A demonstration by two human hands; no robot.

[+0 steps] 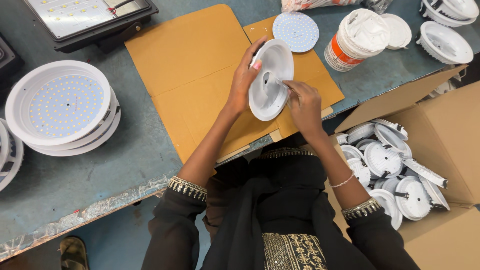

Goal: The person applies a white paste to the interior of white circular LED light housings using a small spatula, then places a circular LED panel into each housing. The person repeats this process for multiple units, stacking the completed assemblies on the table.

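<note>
My left hand (244, 80) grips the rim of a round white lamp housing (270, 70), tilted up on edge above a brown cardboard sheet (195, 65). My right hand (304, 102) pinches a thin stick-like tool whose tip touches the inside of the housing near its centre hole. A round white LED disc (296, 31) lies flat on the cardboard just beyond the housing.
A white tub with an orange band (350, 42) stands at the back right, with white housings (445, 42) beyond it. A stack of LED-fitted housings (62, 107) sits at left, a black flood light (85, 20) at back left. An open carton (450, 150) of white housings stands at right.
</note>
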